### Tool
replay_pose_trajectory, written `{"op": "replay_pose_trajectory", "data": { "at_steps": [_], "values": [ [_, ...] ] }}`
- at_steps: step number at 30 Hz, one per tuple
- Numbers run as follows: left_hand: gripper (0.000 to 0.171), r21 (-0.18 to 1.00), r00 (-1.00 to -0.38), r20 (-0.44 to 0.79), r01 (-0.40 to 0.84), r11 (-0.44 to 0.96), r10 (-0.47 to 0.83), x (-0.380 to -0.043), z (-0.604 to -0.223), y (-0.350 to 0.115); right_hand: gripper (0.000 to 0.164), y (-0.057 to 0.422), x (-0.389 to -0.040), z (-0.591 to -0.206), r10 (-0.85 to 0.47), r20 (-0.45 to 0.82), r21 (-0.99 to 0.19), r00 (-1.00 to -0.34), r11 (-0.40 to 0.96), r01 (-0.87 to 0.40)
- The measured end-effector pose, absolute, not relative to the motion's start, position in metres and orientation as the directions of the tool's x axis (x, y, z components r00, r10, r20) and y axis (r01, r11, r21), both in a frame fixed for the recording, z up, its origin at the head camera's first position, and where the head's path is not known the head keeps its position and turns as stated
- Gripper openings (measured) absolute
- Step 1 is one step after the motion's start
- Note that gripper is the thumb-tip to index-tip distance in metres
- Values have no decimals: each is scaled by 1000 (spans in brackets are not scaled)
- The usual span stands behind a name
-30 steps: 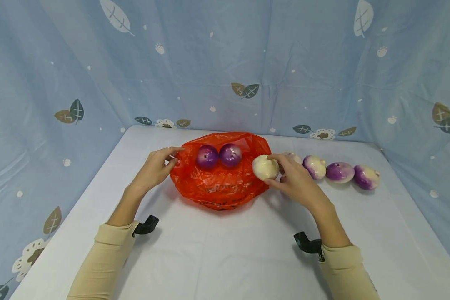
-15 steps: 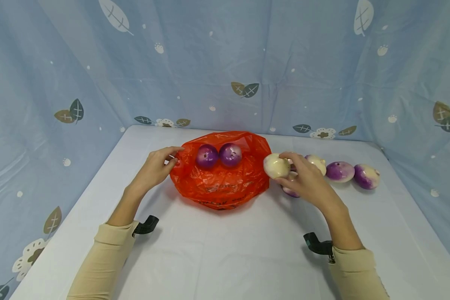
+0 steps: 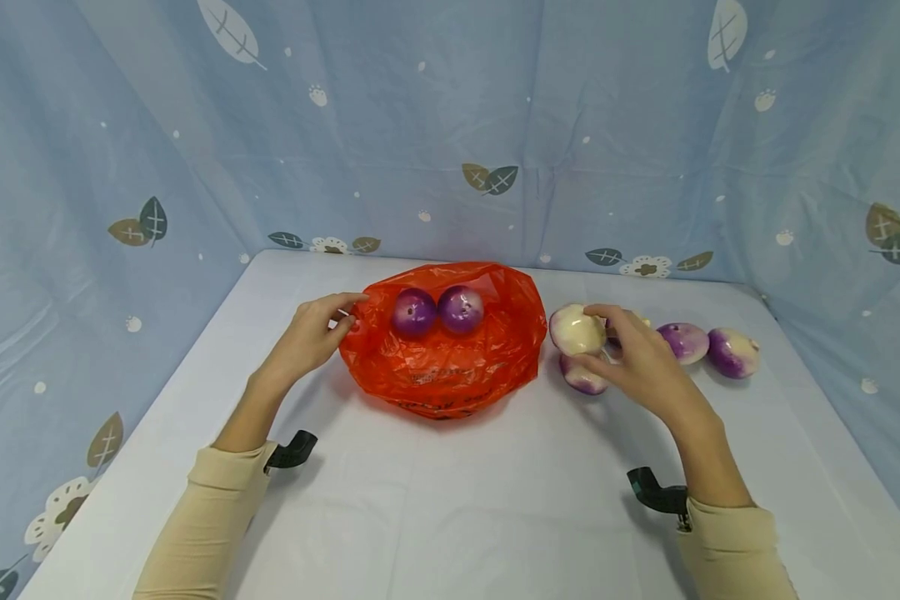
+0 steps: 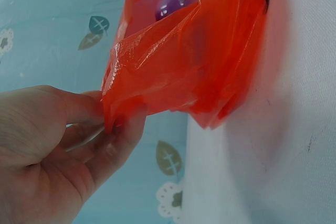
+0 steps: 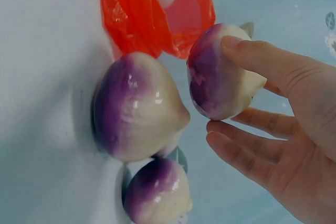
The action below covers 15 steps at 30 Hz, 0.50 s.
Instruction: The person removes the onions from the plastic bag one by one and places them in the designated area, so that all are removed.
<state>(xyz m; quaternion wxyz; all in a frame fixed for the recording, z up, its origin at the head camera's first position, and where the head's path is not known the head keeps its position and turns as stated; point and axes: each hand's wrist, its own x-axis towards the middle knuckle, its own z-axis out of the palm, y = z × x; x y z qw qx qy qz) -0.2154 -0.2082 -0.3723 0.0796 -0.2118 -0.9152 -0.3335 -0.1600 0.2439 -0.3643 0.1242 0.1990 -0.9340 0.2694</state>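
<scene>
Pinching the left edge of the red bag (image 3: 435, 390) between thumb and fingers, our left hand (image 3: 311, 333) keeps to the left of the white table (image 3: 450, 508), a black mount (image 3: 292, 450) at its wrist. The bag sits open on the table, and in its mouth we see the first turnip (image 3: 415, 313) and, right beside it, the second turnip (image 3: 461, 309). Just right of the bag we have the held turnip (image 3: 573, 330), pale side up and clear of the table, gripped between the thumb and fingertips of our right hand (image 3: 648, 362). Nearer us, partly covered by it, rests the lower turnip (image 3: 582, 377). Behind our right hand another turnip mostly hides. Farther right lie the purple turnip (image 3: 686, 342) and, beside it, the end turnip (image 3: 733, 352). Beyond everything hangs our blue curtain (image 3: 435, 125).
</scene>
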Motion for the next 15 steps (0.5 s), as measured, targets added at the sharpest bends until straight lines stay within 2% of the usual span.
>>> {"op": "replay_pose_trajectory", "data": {
  "at_steps": [9,15],
  "values": [
    [38,580,-897,292,443,683,333,-216,-372,-208,62,257,-157,-366,-272,354,-461,-895,782,-421],
    [38,576,-894,302,448,683,331,-216,-374,-208,63,266,-155,-365,-265,296,-485,-918,786,-383]
  ]
}}
